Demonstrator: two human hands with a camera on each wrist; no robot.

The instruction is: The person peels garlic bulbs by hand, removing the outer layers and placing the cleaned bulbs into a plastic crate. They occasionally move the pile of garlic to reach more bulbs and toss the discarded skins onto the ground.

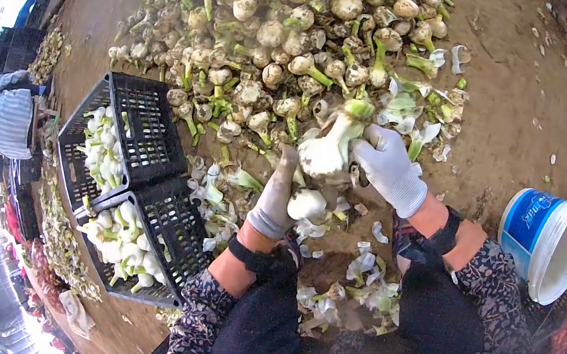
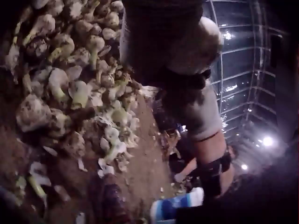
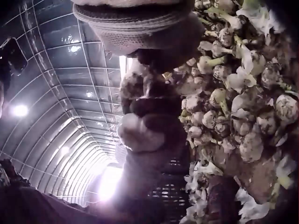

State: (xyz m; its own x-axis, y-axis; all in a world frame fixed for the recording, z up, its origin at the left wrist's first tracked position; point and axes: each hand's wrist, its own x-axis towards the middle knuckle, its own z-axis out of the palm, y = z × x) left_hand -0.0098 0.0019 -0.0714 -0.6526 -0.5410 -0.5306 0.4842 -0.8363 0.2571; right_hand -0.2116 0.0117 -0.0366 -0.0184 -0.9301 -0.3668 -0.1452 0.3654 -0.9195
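Observation:
Both gloved hands are at a large garlic bulb (image 1: pixel 325 155), whose thick pale stem points up and is cut green at the top. My left hand (image 1: pixel 276 195) holds it from the left side, thumb upright, the other fingers hidden behind bulbs. On the right, my right hand (image 1: pixel 389 169) grips it with curled fingers near the stem. A smaller white bulb (image 1: pixel 307 205) lies against the left palm, below the large one. The left wrist view shows my right hand (image 2: pixel 201 112) across from the dark left glove; in the right wrist view my left hand (image 3: pixel 142 135) is partly shadowed.
Unpeeled garlic (image 1: pixel 271 34) is heaped ahead. Two black crates (image 1: pixel 172 229) with white bulbs stand on the left, a white-and-blue bucket (image 1: pixel 528 228) on the right. Peeled skins (image 1: pixel 353 295) litter the soil between the legs. Another person (image 1: pixel 9 113) is at far left.

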